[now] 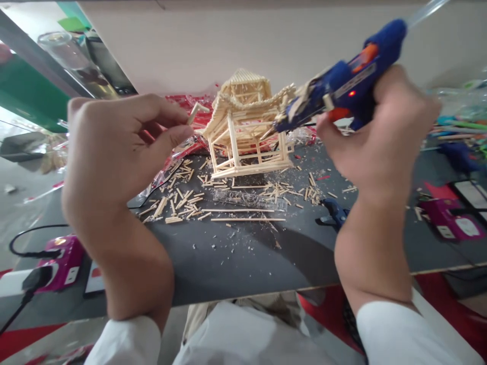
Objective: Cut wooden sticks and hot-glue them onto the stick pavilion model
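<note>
Hidden and cut off

The glue stick (426, 11) leaves the top edge; the right hand (375, 137) hides the glue gun (342, 83) grip; far-right clutter (462, 126) is blurred; both sleeves run off the near edge.

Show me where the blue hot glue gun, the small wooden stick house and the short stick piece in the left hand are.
blue hot glue gun (344, 83): head view, on its body.
small wooden stick house (243, 129): head view, on its frame.
short wooden stick piece (195, 111): head view, on its middle.
</note>
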The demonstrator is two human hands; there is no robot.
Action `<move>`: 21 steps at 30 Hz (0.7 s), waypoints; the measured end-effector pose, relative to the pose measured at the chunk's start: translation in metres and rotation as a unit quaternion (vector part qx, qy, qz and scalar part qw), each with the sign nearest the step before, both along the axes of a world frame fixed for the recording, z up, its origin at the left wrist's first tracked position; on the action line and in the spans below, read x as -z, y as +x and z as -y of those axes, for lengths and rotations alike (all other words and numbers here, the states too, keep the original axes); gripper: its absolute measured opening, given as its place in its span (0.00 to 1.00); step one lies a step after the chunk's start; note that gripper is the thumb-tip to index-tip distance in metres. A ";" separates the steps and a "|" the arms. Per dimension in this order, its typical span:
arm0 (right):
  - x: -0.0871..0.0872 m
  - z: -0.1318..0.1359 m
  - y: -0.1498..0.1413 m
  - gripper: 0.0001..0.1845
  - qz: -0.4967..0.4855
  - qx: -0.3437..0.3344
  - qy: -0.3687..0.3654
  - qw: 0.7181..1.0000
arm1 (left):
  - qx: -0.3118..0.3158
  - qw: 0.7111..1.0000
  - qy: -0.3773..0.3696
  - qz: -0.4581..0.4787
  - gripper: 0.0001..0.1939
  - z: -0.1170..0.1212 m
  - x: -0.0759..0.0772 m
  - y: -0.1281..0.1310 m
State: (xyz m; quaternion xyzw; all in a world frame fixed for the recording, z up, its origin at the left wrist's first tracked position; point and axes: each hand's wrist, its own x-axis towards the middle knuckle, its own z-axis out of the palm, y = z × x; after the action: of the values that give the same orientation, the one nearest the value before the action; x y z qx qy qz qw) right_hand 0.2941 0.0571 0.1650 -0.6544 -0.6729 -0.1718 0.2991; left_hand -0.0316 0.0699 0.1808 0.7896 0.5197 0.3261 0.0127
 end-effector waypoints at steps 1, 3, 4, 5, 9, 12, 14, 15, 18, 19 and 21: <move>0.003 -0.001 -0.005 0.23 0.009 -0.003 -0.005 1.000 | -0.010 1.000 0.000 0.000 0.16 0.001 -0.001 0.000; 0.008 -0.004 -0.012 0.25 0.012 -0.019 -0.005 1.000 | -0.021 1.000 -0.003 -0.003 0.17 0.002 -0.001 0.001; 0.011 -0.005 -0.013 0.26 0.009 -0.027 -0.007 1.000 | -0.024 1.000 -0.006 -0.006 0.18 0.002 -0.001 0.001; 0.013 -0.006 -0.014 0.26 0.005 -0.029 -0.008 1.000 | -0.026 1.000 -0.006 -0.010 0.18 0.002 -0.001 0.000; 0.022 -0.010 -0.015 0.25 0.010 -0.037 0.010 0.999 | -0.022 1.000 0.001 -0.011 0.15 0.001 0.001 -0.001; 0.026 -0.012 -0.017 0.24 0.009 -0.060 0.020 0.998 | -0.019 1.000 0.001 -0.008 0.15 0.000 0.001 0.000; 0.028 -0.013 -0.018 0.24 0.004 -0.072 0.014 0.997 | -0.016 1.000 0.003 -0.011 0.16 0.001 0.001 0.001; 0.029 -0.014 -0.019 0.24 0.000 -0.077 0.012 0.997 | -0.015 1.000 0.006 -0.011 0.16 0.001 0.001 0.002; 0.032 -0.015 -0.018 0.24 -0.008 -0.091 0.012 0.996 | -0.015 1.000 0.012 -0.009 0.14 0.002 0.001 0.002; 0.032 -0.016 -0.018 0.24 -0.008 -0.094 0.015 0.995 | -0.016 1.000 0.013 -0.008 0.13 0.002 0.001 0.002; 0.032 -0.016 -0.017 0.25 -0.004 -0.098 0.021 0.995 | -0.018 1.000 0.015 -0.004 0.13 0.002 0.001 0.002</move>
State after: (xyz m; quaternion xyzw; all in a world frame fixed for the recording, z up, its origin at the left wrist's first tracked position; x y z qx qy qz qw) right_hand 0.2769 0.0729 0.1331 -0.5797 -0.7288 -0.1527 0.3310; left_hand -0.0295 0.0678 0.1796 0.7816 0.5290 0.3304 -0.0068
